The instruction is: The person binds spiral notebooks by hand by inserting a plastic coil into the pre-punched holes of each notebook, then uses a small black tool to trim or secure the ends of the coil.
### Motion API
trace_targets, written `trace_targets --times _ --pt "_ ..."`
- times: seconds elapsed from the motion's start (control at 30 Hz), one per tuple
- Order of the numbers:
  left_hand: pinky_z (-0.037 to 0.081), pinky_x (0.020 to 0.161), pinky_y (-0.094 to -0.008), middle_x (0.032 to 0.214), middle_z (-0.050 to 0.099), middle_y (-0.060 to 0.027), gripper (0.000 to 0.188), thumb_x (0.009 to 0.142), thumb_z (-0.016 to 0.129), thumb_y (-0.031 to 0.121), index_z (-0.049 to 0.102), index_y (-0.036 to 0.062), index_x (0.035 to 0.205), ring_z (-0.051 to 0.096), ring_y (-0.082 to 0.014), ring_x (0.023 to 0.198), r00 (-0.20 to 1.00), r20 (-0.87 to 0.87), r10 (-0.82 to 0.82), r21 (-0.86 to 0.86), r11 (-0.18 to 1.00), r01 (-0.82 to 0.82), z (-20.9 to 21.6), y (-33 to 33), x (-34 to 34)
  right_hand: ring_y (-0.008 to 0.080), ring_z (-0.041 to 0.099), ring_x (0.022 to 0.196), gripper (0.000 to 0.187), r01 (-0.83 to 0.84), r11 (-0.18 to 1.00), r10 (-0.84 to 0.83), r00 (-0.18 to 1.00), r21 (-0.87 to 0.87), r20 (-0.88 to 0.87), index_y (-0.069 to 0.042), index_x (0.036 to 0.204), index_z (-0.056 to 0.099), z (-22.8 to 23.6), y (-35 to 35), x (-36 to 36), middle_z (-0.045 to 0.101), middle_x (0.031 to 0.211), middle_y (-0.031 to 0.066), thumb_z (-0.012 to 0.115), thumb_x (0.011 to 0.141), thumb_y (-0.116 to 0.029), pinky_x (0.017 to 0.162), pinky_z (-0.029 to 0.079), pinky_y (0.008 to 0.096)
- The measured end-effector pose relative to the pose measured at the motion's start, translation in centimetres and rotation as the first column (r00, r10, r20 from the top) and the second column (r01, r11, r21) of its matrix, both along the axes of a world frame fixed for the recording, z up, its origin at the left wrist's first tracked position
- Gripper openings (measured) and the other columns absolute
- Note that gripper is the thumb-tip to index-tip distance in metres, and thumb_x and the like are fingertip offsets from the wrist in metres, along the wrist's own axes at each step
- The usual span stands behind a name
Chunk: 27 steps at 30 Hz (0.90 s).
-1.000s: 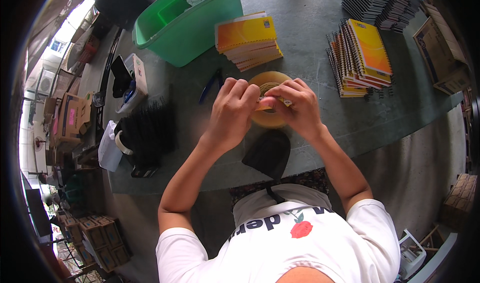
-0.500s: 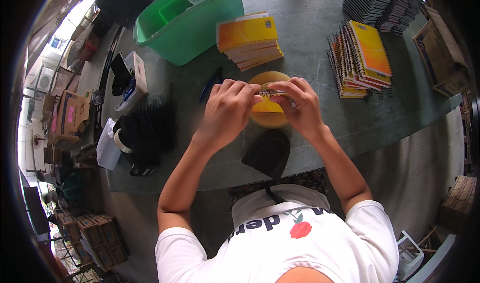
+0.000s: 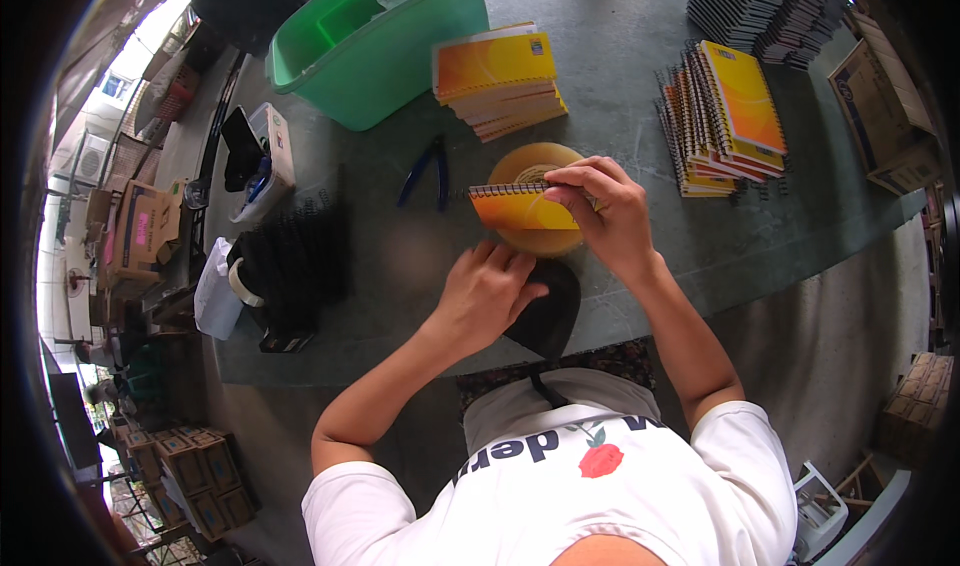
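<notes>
A yellow-orange notebook (image 3: pixel 505 211) with a dark wire spiral along its top edge is pinched at its right end by my right hand (image 3: pixel 612 204). It is held over a round yellowish disc (image 3: pixel 535 156). My left hand (image 3: pixel 482 298) is off the notebook, closer to me, with its thumb apart from the fingers and nothing visible in it. A black rounded flat piece (image 3: pixel 555 311) lies by that hand, partly covered by it. Blue-handled pliers (image 3: pixel 440 174) rest on the table left of the disc.
Beyond the disc stands a stack of yellow-orange booklets (image 3: pixel 500 74), next to a green tub (image 3: pixel 370 81). Spiral-bound notebooks (image 3: pixel 735 96) are piled at the right, near dark notebooks (image 3: pixel 765 11) and a cardboard box (image 3: pixel 880 111). Black wire coils (image 3: pixel 295 266) lie at the left.
My left hand has let go of the notebook and moved down toward me. The right hand still holds the notebook, whose left part and the pliers now show.
</notes>
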<state>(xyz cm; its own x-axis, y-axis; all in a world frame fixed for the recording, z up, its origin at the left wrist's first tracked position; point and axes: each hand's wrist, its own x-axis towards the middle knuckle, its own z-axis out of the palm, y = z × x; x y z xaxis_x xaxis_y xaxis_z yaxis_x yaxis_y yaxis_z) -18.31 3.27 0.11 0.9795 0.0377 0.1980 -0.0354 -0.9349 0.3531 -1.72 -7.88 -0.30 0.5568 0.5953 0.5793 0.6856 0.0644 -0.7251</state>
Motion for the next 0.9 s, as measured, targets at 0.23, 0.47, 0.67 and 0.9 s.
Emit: trace_targets --times 0.23,0.47,0.67,0.9 --pt "0.047 0.078 -0.0416 0.105 0.056 -0.0167 0.054 0.078 0.073 0.020 0.050 0.0072 0.126 0.057 -0.0328 0.087 0.969 -0.230 0.091 -0.427 0.885 -0.185 -3.1 -1.1 -1.6 0.0218 0.062 0.077 0.020 0.046 0.996 -0.054 0.992 0.073 0.117 -0.004 0.093 0.071 -0.5 0.1 -0.4 0.066 0.083 0.0075 0.074 0.073 -0.002 0.067 0.051 0.0303" --pt "0.048 0.075 -0.0387 0.100 0.056 -0.0124 0.056 0.070 0.067 -0.001 0.051 0.0086 0.123 0.057 -0.0298 0.087 0.798 0.520 0.305 -0.268 0.945 -0.186 6.7 0.7 1.6 0.0165 0.061 0.081 0.022 -0.097 0.984 0.117 0.984 0.151 -0.132 -0.005 0.099 0.067 0.4 0.0 -0.2 0.065 0.079 0.0051 0.069 0.078 0.002 0.071 0.051 0.0279" --pt "0.049 0.077 -0.0400 0.103 0.060 -0.0101 0.060 0.064 0.064 -0.006 0.053 0.0113 0.120 0.058 -0.0303 0.089 0.927 0.371 0.061 -0.160 0.987 -0.001 4.9 0.4 1.4 0.0089 0.062 0.087 0.020 -0.251 0.946 0.321 0.623 0.206 -0.714 0.000 0.100 0.067 -2.8 -2.6 1.1 0.069 0.093 0.0058 0.067 0.081 0.006 0.079 0.052 0.0239" --pt "0.052 0.067 -0.0366 0.101 0.059 -0.0061 0.041 0.072 0.067 0.002 0.058 0.0143 0.110 0.059 -0.0251 0.087 0.904 0.401 0.145 0.004 0.987 -0.160 5.0 0.3 3.1 0.0037 0.059 0.083 0.018 -0.244 0.967 0.235 0.754 0.072 -0.613 -0.002 0.103 0.067 -2.3 -2.6 1.6 0.068 0.093 0.0009 0.063 0.086 0.003 0.074 0.048 0.0187"
